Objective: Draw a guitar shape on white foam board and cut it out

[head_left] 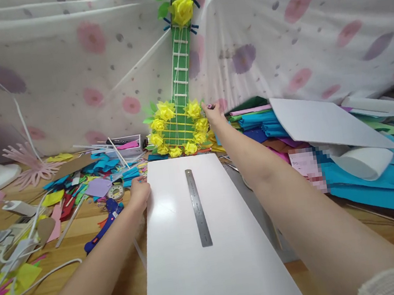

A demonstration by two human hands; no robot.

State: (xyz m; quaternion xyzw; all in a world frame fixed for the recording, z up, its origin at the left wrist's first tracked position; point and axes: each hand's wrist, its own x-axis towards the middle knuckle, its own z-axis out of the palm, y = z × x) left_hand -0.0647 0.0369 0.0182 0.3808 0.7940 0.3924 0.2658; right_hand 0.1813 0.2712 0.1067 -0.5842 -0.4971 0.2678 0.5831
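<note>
A long white board (184,273) lies in front of me, with a steel ruler (199,209) resting lengthwise on it. At the board's far left edge, my left hand (140,193) is closed, fingers curled against the edge. My right hand (215,114) reaches past the far right corner and pinches a small pen-like stick (210,106) with a pinkish end; most of it is hidden. Just left of that hand stands a green paper guitar (181,75), upright against the curtain, with white strings and frets. Yellow paper flowers (158,125) ring its body.
Left of the board lie a blue glue gun (103,227), a tape roll (115,191), paper scraps and white cables (47,276). On the right are stacked blue papers (370,188) and a white sheet (326,122). A flowered plastic curtain (268,28) hangs behind.
</note>
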